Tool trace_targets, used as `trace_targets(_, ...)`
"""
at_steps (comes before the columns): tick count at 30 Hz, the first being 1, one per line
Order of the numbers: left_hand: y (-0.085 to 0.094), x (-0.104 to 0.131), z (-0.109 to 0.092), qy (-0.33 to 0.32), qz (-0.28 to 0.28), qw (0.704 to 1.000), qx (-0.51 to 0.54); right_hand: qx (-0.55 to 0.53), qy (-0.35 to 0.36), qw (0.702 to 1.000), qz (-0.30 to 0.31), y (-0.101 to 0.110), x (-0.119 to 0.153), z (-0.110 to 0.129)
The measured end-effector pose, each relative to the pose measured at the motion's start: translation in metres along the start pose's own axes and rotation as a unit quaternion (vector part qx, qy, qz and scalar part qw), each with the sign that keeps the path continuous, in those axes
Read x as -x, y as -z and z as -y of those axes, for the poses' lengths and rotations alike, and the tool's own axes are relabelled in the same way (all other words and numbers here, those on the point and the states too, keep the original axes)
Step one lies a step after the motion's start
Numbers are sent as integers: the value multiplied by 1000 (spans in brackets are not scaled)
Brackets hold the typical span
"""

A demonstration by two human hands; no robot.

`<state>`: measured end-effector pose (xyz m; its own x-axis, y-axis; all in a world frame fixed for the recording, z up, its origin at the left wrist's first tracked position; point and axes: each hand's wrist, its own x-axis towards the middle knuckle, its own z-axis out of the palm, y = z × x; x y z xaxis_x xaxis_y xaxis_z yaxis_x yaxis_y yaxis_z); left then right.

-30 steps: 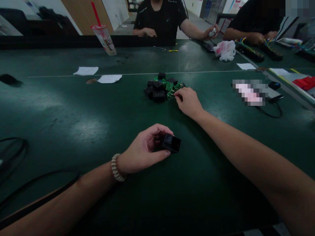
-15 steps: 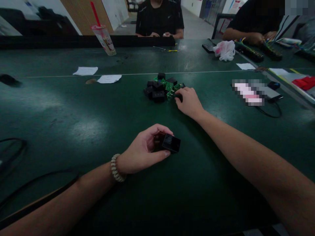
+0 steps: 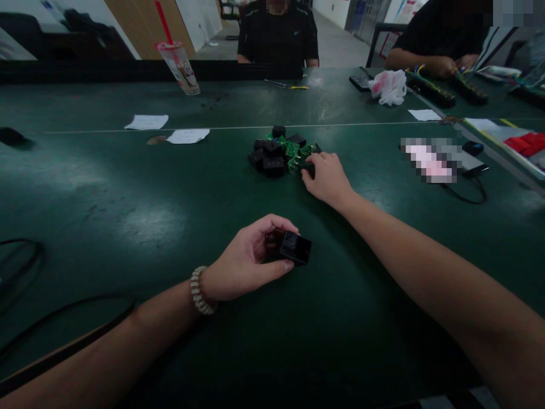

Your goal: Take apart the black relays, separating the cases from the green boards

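Within the left grip (image 3: 293, 249), the black box (image 3: 297, 249) faces upward, long axis unclear.

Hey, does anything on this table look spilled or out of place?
Possibly: dark marks on the table, just right of the cup, look like drips, though I can't tell if they're wet. The black box in the left hand shows no obvious damage.
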<state>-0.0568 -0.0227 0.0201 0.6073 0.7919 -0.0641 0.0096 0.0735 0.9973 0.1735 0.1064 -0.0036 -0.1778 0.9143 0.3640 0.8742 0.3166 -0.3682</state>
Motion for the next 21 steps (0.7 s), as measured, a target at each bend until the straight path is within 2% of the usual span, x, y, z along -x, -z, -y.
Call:
trace_targets(4,0,1,0,-4,3,1000,-1,24,9,1000,-1,0,0,2)
trace_targets(13,0,0,0,-1,1,1000,1,18,-18,1000,-13,-4,0,-3)
trace_targets(17,0,0,1,-4,1,1000,-1,24,22,999,-35,-5,4,1)
trace_targets(21,0,1,1,-5,4,1000,0,-25,90,994,-59,-3,7,2)
